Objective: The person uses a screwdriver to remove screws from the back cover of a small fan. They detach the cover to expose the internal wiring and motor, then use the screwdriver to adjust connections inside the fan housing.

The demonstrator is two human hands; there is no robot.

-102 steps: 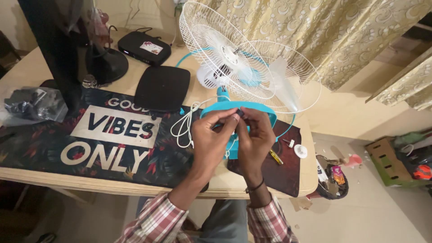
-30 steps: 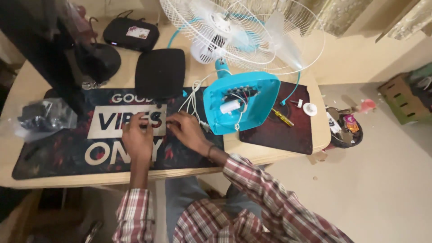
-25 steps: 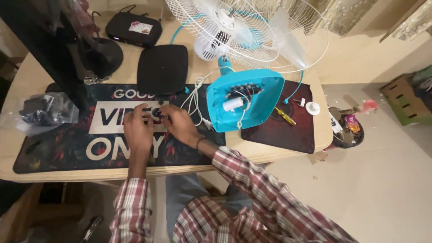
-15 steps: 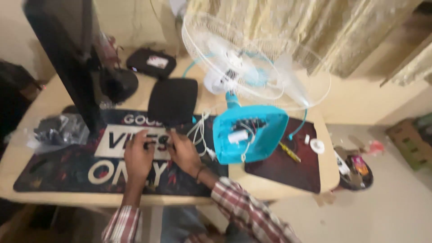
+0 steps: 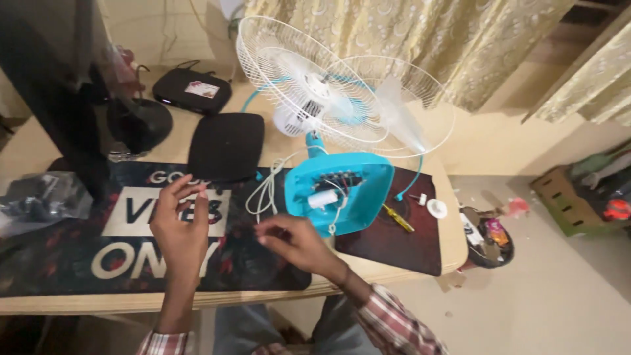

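Note:
My left hand (image 5: 179,227) hovers over the dark desk mat (image 5: 79,263) with its fingers spread and nothing in it. My right hand (image 5: 296,240) is just in front of the turquoise fan base (image 5: 358,197), fingers curled with thumb and fingertips pinched together; anything small between them is too small to make out. The base lies open side up, showing wires and a white part. The fan's white grille (image 5: 309,85) tilts behind it. A white cord (image 5: 266,190) loops between the base and my hands.
A yellow-handled screwdriver (image 5: 397,218) and a white round cap (image 5: 436,209) lie on the dark red mat (image 5: 401,246). Two flat black boxes (image 5: 225,146) (image 5: 192,90), a monitor (image 5: 59,79) and a plastic bag (image 5: 39,197) stand to the left. A cardboard box (image 5: 565,197) sits on the floor.
My hands were together over the mat's white lettering; now they are apart, the left one opened and the right one drawn toward the fan base. The view has tilted up.

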